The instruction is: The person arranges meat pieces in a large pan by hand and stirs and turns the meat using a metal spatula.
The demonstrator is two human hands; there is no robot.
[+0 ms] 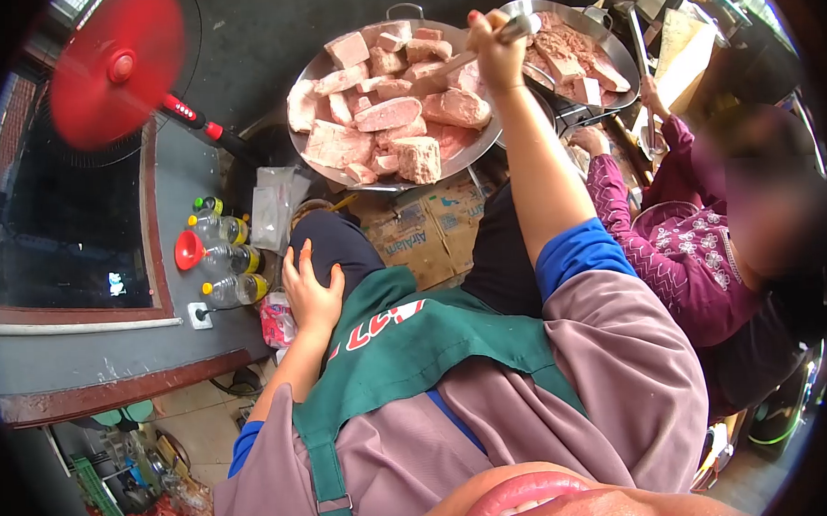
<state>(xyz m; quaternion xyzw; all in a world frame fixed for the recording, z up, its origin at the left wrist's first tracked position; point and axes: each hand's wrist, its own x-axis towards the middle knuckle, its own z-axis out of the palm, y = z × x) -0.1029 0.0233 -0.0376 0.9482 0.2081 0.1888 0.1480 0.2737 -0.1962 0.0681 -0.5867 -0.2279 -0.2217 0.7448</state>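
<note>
One closed right hand (495, 51) grips the tool handle (518, 27), best eased gently between pink chunks (389, 114), while the left hand (311, 288) rests open.

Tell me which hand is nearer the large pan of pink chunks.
Right: the right hand holds a utensil over the right edge of the large pan. The left hand rests on the left thigh, farther from it.

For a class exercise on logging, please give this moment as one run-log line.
right hand: grips utensil over wide pan of pink chunks | left hand: on thigh | co-worker: beside second pan
</note>
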